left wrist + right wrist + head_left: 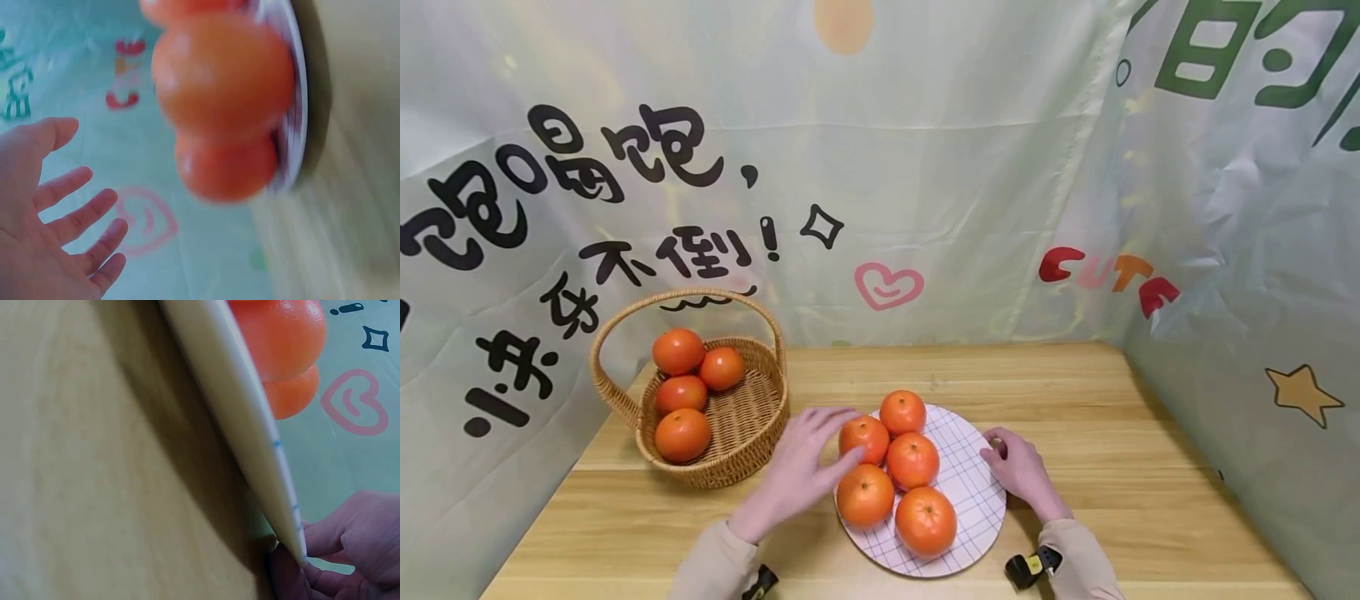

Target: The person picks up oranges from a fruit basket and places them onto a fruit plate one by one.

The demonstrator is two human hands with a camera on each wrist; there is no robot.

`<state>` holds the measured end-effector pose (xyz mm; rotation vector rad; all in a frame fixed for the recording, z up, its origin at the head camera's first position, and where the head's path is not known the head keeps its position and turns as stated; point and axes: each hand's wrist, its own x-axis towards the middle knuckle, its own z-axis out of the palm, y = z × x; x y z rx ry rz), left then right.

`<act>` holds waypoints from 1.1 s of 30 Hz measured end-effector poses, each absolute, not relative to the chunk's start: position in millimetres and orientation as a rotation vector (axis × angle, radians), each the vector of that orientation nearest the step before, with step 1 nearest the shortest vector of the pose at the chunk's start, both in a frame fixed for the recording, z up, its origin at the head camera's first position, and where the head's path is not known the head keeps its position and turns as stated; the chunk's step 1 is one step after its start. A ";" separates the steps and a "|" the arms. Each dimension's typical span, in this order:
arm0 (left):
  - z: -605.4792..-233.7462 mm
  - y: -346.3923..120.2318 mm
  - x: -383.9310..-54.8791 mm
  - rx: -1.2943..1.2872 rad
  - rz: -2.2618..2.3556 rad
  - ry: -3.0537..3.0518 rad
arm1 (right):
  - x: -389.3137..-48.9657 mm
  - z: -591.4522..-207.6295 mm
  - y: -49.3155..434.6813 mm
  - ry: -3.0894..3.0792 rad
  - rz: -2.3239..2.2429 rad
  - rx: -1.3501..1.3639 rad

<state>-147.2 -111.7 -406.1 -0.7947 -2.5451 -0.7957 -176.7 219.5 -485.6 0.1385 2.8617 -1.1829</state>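
Note:
Several oranges (913, 461) sit grouped on the left part of a round white plate (966, 467) with a blue grid pattern. My left hand (805, 458) is spread at the plate's left side, its fingers and thumb held out close to the oranges without gripping any. In the left wrist view the same hand (50, 212) shows an empty palm, with a blurred orange (225, 75) beyond it. On the right, my right hand (1018, 467) pinches the plate's rim; the right wrist view puts the thumb above the rim (290, 512) and fingers beneath it.
A wicker basket (752, 454) with a tall handle stands at the back left of the wooden table (1120, 467); several oranges (682, 434) lie along its left side. Printed cloth (955, 192) hangs behind the table and along its sides.

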 end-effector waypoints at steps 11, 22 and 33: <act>-408.9 -172.3 -170.2 -0.439 -0.751 -2.491 | -178.1 -487.6 220.3 2.874 -1.185 0.138; -412.9 -210.4 -178.4 -0.150 -0.721 -2.653 | -177.9 -486.3 219.5 2.863 -1.188 0.142; -419.4 -233.6 -185.6 -0.025 -0.619 -2.751 | -177.4 -486.4 220.4 2.872 -1.193 0.123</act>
